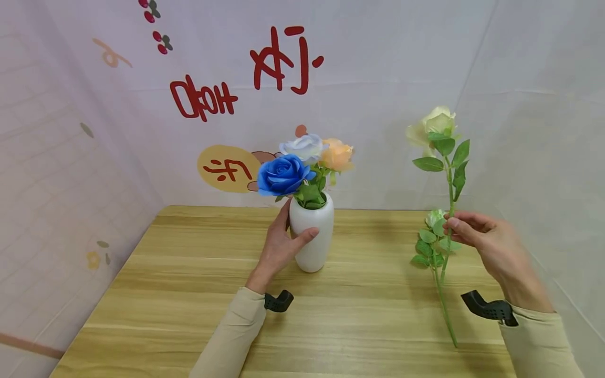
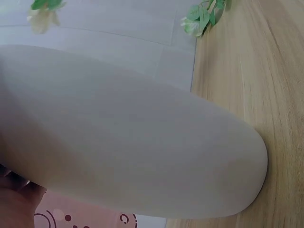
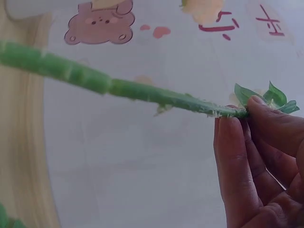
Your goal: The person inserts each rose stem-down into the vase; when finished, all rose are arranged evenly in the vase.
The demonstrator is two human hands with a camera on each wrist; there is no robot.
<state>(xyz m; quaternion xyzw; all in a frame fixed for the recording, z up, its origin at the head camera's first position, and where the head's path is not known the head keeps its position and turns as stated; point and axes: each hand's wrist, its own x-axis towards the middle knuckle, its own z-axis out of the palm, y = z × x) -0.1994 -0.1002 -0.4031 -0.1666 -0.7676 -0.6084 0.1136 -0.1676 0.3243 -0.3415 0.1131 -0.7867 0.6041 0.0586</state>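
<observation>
My left hand (image 1: 279, 244) grips a white vase (image 1: 314, 236) around its side, the thumb across the front. The vase stands upright on the table and holds a blue rose (image 1: 283, 175), a pale blue-white rose (image 1: 304, 147) and a peach rose (image 1: 337, 155). Between thumb and fingers, my right hand (image 1: 496, 249) pinches the green stem (image 3: 137, 90) of a cream rose (image 1: 438, 122), which is held upright above the table. Beneath it lies a pale green-white flower (image 1: 435, 218) with a long stem. In the left wrist view the vase (image 2: 133, 137) hides most of the hand.
The wooden table (image 1: 189, 294) ends at a pale backdrop (image 1: 378, 94) printed with red characters and cartoon figures. Pale cloth (image 1: 562, 173) also borders the right side. A black wrist mount (image 1: 279, 301) sits on the left wrist, and another mount (image 1: 489, 308) on the right.
</observation>
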